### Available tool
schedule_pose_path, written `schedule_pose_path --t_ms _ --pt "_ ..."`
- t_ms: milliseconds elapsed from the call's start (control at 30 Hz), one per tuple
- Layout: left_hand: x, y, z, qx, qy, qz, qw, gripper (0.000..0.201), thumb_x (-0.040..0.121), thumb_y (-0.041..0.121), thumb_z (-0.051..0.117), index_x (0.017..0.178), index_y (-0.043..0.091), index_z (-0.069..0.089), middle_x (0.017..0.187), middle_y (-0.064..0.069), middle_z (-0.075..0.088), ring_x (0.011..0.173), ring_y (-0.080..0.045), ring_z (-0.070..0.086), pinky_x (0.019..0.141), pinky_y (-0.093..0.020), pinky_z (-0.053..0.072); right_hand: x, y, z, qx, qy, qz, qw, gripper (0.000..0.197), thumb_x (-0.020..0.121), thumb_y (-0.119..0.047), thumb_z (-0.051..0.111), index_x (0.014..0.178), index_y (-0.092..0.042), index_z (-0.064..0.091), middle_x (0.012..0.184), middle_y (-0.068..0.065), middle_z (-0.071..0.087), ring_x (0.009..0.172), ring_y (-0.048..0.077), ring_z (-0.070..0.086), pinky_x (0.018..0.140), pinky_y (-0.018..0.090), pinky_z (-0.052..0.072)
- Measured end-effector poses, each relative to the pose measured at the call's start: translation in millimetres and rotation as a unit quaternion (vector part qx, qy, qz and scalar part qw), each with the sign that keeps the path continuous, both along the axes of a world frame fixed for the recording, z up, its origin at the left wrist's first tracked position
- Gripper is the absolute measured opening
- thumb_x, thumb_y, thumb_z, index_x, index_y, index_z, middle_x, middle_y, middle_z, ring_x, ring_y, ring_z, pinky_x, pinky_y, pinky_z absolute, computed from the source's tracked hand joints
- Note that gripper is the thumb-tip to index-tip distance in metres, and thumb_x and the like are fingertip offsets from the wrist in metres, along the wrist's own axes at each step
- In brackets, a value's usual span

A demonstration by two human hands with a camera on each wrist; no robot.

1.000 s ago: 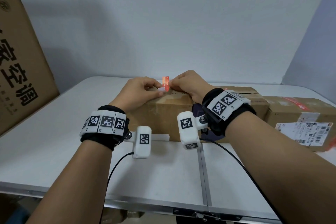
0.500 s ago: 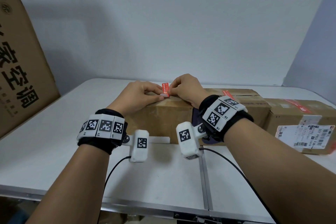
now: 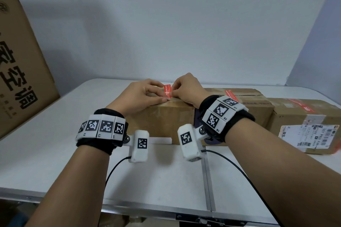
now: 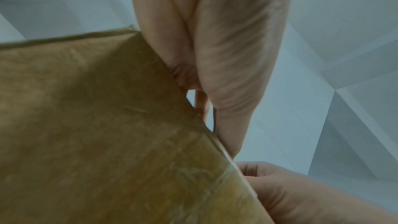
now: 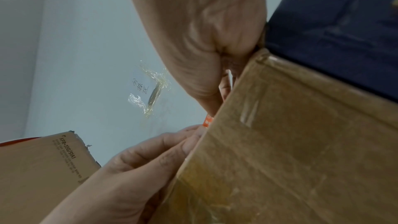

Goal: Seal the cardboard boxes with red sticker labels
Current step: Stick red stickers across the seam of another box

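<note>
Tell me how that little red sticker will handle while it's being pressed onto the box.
The red sticker looks thin and probably floppy: both the left hand and right hand hold it. Likely very light, and apt to curl or stick askew on the cardboard box.

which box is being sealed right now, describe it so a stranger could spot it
On the white table, three cardboard boxes stand in a row. It is the leftmost box, the only one with both hands on top, holding a small red sticker upright.
</note>
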State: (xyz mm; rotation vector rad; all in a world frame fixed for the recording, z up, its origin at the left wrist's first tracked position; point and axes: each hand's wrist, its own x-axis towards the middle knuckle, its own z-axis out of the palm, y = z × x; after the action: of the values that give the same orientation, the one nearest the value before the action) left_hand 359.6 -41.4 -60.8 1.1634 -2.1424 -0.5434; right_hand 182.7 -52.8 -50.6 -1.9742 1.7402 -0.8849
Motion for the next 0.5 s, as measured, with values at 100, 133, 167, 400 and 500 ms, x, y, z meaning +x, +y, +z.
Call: schedule_pose_path --t_ms 100,133,167,400,500 --pt "0.2 0.2 0.4 -0.01 -0.027 0.003 1.0 0.012 0.077 0.039 0.074 0.089 0.038 0.077 0.118 0.018 0.06 0.102 0.002 0.058 0.084 -0.014 0.039 0.6 -1.6 0.1 0.0 0.003 -0.003 1.0 0.031 0.08 -0.011 0.069 0.056 -0.026 0.056 0.115 0.015 0.061 0.09 0.019 0.056 0.062 0.019 0.038" --pt "0.2 0.1 0.5 -0.013 -0.032 0.004 0.999 0.011 0.078 0.039 0.074 0.089 0.037 0.077 0.119 0.018 0.059 0.102 0.002 0.058 0.084 -0.014 0.038 0.9 -1.5 0.2 0.002 0.007 -0.003 1.0 0.03 0.08 -0.011 0.07 0.057 -0.026 0.056 0.116 0.015 0.061 0.09 0.02 0.057 0.064 0.02 0.038" --pt "0.1 0.1 0.6 -0.017 -0.036 0.005 0.999 0.012 0.078 0.039 0.074 0.089 0.036 0.077 0.119 0.017 0.058 0.102 0.002 0.057 0.084 -0.014 0.039 0.7 -1.4 0.1 0.005 0.01 -0.004 1.0 0.029 0.08 -0.011 0.07 0.058 -0.025 0.057 0.116 0.015 0.06 0.091 0.021 0.057 0.064 0.02 0.038" --pt "0.1 0.3 0.6 -0.013 -0.038 0.009 0.999 0.013 0.079 0.039 0.074 0.09 0.032 0.078 0.119 0.017 0.058 0.102 -0.001 0.057 0.088 -0.02 0.041 4.2 -4.7 1.3 0.016 0.067 -0.027 0.997 0.021 0.087 -0.012 0.058 0.101 -0.001 0.069 0.119 0.017 0.059 0.102 0.026 0.06 0.069 0.025 0.041" --pt "-0.3 1.6 1.0 -0.012 -0.041 0.013 0.999 0.014 0.078 0.041 0.073 0.09 0.034 0.077 0.118 0.018 0.058 0.103 -0.002 0.056 0.089 -0.021 0.041 3.2 -1.6 7.0 0.033 0.089 -0.04 0.995 0.04 0.088 -0.019 0.063 0.123 -0.002 0.055 0.132 0.012 0.04 0.108 0.029 0.06 0.082 0.029 0.045"
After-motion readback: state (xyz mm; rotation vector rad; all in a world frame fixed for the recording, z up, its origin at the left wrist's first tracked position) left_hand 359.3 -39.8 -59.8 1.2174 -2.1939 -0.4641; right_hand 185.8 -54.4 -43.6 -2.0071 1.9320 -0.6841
